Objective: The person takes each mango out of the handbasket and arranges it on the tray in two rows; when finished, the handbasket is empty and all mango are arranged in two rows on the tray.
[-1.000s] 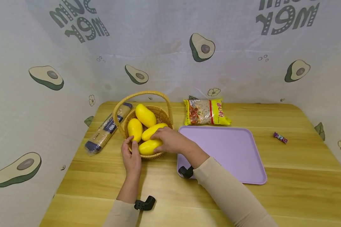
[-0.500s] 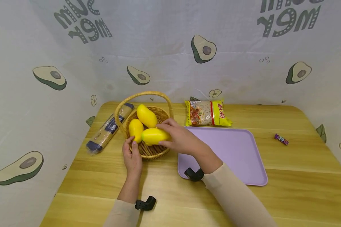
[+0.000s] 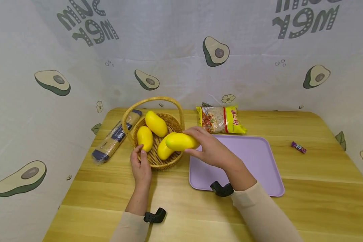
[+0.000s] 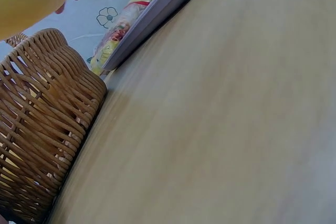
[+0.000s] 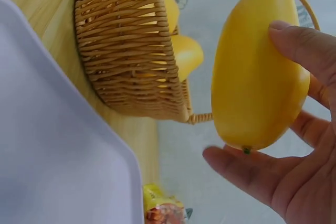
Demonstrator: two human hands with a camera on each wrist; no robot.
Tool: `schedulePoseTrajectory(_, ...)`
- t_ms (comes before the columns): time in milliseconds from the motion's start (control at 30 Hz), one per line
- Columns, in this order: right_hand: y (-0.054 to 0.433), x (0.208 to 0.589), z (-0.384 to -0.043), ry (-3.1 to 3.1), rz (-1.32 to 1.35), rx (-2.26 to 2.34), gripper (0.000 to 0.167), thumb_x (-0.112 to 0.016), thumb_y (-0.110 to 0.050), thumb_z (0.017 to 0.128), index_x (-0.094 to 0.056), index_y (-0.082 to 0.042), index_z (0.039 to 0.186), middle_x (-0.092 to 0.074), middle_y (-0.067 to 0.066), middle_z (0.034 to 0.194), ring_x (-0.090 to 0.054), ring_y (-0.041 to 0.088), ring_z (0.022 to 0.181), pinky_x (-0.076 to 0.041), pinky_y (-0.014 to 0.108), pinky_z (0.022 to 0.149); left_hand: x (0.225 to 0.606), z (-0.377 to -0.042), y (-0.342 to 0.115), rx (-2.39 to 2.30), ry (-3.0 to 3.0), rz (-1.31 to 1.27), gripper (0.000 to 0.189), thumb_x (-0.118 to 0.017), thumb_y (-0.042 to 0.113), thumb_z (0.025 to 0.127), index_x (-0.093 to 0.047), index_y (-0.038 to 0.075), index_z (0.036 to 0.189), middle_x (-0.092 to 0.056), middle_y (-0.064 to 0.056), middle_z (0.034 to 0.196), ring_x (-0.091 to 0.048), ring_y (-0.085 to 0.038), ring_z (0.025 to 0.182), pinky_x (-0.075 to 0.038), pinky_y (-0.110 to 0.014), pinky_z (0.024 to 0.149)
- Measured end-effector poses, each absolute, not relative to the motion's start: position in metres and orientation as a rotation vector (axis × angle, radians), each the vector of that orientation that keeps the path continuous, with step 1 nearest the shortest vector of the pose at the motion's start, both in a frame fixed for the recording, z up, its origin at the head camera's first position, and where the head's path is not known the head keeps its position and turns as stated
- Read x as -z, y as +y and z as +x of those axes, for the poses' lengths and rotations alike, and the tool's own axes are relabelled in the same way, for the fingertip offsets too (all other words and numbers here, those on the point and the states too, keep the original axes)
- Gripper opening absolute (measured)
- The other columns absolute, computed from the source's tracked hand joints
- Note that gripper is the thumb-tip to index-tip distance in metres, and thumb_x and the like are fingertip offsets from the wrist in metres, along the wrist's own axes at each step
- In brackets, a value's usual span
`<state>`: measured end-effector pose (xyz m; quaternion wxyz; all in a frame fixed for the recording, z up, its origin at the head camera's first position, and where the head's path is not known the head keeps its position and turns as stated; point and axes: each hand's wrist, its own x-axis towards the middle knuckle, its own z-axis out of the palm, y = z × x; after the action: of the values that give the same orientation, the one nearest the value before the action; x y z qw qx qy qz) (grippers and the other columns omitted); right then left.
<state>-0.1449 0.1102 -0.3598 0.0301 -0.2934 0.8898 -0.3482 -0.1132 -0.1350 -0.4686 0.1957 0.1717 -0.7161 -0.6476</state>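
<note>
A yellow mango (image 3: 181, 142) is held in my right hand (image 3: 213, 149), raised over the right rim of the wicker basket (image 3: 157, 167). In the right wrist view, thumb and fingers grip this mango (image 5: 257, 72) around its sides, its stem end near the fingertips. My left hand (image 3: 141, 171) holds the front left rim of the basket, fingertips over the edge beside a mango (image 3: 145, 137). Two more mangoes lie in the basket, one at the back (image 3: 156, 124) and one at the front right (image 3: 165, 149). The left wrist view shows the basket's woven side (image 4: 47, 114).
A lilac tray (image 3: 245, 161) lies right of the basket, partly under my right forearm. Behind it sits a yellow food packet (image 3: 219, 120). A long noodle-like packet (image 3: 115, 137) lies left of the basket, and a small purple wrapped sweet (image 3: 298, 147) at the far right.
My right hand has lifted the mango out of the basket and moved it right, towards the tray. Another mango shows beneath it now. My left hand stays at the rim.
</note>
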Motion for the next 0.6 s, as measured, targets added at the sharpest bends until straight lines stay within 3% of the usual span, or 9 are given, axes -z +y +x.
schedulePoseTrajectory(167, 0.119, 0.369, -0.141, 2.669, -0.856, 1.139, 0.057, -0.075, -0.023, 0.094, -0.051, -0.018, 0.146, -0.047, 0.008, 0.146, -0.057, 0.026, 0.119, -0.059, 0.044, 0.092, 0.469, -0.113, -0.134, 1.814, -2.002, 0.481, 0.031, -0.046, 0.021, 0.108, -0.057, 0.008, 0.133, -0.044, -0.017, 0.149, -0.032, -0.033, 0.150, -0.023, -0.054, 0.123)
schedulePoseTrajectory(467, 0.131, 0.382, -0.131, 2.513, -0.829, 1.318, 0.059, -0.082, -0.012, 0.086, -0.058, -0.016, 0.140, -0.046, 0.013, 0.149, -0.050, 0.034, 0.134, -0.060, 0.039, 0.089, 0.469, -0.113, -0.134, 1.808, -2.001, 0.500, 0.030, -0.046, 0.022, 0.107, -0.057, 0.009, 0.132, -0.043, -0.016, 0.150, -0.032, -0.032, 0.150, -0.023, -0.053, 0.124)
schedulePoseTrajectory(600, 0.134, 0.390, -0.130, 2.446, -0.787, 1.437, 0.059, -0.085, -0.010, 0.082, -0.061, -0.017, 0.135, -0.048, 0.011, 0.145, -0.051, 0.033, 0.129, -0.061, 0.037, 0.088, 0.469, -0.114, -0.134, 1.803, -2.004, 0.497, 0.031, -0.046, 0.022, 0.107, -0.057, 0.009, 0.132, -0.043, -0.016, 0.150, -0.033, -0.032, 0.149, -0.023, -0.053, 0.123)
